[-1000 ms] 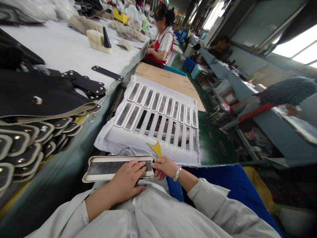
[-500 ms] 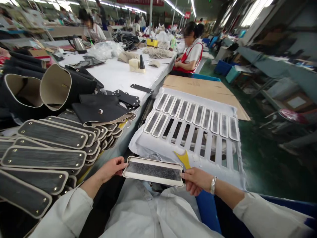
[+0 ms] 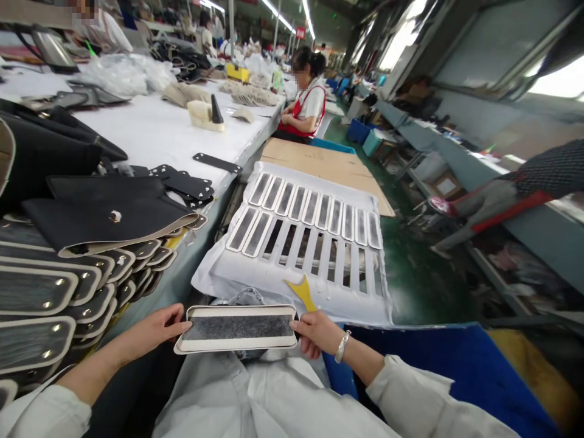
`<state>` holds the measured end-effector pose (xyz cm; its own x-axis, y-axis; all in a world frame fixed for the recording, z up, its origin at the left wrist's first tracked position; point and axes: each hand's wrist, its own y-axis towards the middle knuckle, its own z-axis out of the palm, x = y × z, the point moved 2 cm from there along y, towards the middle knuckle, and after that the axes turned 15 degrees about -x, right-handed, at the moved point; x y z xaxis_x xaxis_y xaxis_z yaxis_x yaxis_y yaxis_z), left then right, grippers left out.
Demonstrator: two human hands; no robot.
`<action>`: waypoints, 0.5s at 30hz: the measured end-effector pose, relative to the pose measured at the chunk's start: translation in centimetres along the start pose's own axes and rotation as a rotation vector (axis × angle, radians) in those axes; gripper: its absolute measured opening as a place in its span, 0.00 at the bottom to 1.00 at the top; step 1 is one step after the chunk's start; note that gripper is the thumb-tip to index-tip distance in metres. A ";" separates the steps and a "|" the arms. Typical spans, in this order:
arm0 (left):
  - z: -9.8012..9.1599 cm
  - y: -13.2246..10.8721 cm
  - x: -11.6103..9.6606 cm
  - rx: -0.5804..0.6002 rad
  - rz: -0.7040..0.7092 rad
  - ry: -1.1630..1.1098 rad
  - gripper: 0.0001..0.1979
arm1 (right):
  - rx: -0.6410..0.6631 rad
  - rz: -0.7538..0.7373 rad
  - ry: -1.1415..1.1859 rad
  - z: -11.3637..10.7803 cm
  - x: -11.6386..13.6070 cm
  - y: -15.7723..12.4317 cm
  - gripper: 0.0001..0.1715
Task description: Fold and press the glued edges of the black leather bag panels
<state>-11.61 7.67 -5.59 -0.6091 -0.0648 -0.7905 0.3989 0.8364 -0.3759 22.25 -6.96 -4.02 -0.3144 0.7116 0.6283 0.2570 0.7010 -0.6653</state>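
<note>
At lower centre of the frame, the person's left hand point(image 3: 160, 327) and right hand point(image 3: 317, 331) pinch opposite ends of a long dark panel point(image 3: 239, 327), probably to support it evenly, leaving its middle uncovered, just below the slotted white rack point(image 3: 250, 271).

Panel point(image 3: 240, 328): elongated, with rounded corners and a cream rim. A mottled dark-grey strip point(image 3: 244, 327) runs lengthwise between cream bands point(image 3: 237, 345) at 12 and 6 o'clock. Position: 7 o'clock from view centre. Long axis: 9 to 3 o'clock. State: held at both short ends.
</note>
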 end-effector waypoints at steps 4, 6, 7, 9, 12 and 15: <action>1.7 1.0 -4.0 -0.214 0.377 0.301 0.28 | -0.267 -0.307 -0.248 -2.0 0.3 0.1 0.23; 4.4 1.3 -7.2 -0.122 0.564 0.391 0.30 | -0.410 -0.549 -0.264 -2.7 1.1 0.3 0.28; 6.0 1.5 -8.8 -0.040 0.628 0.415 0.28 | -0.430 -0.652 -0.256 -2.8 1.4 0.4 0.28; 8.7 1.8 -11.4 0.125 0.699 0.446 0.24 | -0.389 -0.807 -0.276 -2.5 2.0 0.6 0.21; 10.9 2.2 -13.6 0.279 0.732 0.439 0.19 | -0.357 -0.996 -0.397 -1.6 2.5 0.8 0.05; 11.2 2.3 -13.8 0.342 0.735 0.395 0.19 | -0.382 -1.103 -0.476 -1.1 2.3 1.0 0.09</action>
<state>5.39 4.40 -0.96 -0.2858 0.6672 -0.6879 0.9243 0.3813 -0.0142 22.83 -4.57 -2.80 -0.8068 -0.2915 0.5139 -0.1293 0.9358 0.3278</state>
